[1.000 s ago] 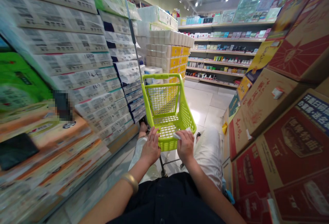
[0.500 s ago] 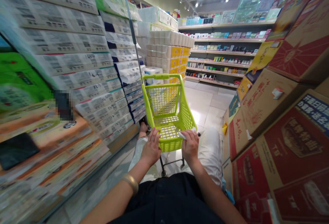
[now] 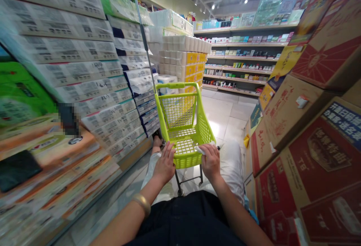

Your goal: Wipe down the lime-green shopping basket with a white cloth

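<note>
A small lime-green shopping cart [image 3: 187, 160] with a latticed plastic basket stands directly before me, between my knees. My left hand [image 3: 166, 165] lies over the near left corner of its basket, with the fingers curled on the rim. At the near right corner, my right hand [image 3: 211, 161] is closed on a crumpled white cloth or tissue [image 3: 200, 149] and presses it against the rim. Nothing is visible inside the basket. A metal pole [image 3: 146, 46] rises from the cart's far left side.
Paper-goods packs [image 3: 93, 73] are stacked high on the left, with a dark flat object [image 3: 19, 170] on the nearer stack. Cardboard cartons [image 3: 313, 152] line the right side. Beyond the tiled floor [image 3: 222, 105] stand shelves [image 3: 239, 56] of small products.
My right hand has shifted very slightly to the right along the rim with the white cloth or tissue. The left hand stays at its corner. The view has tilted a little.
</note>
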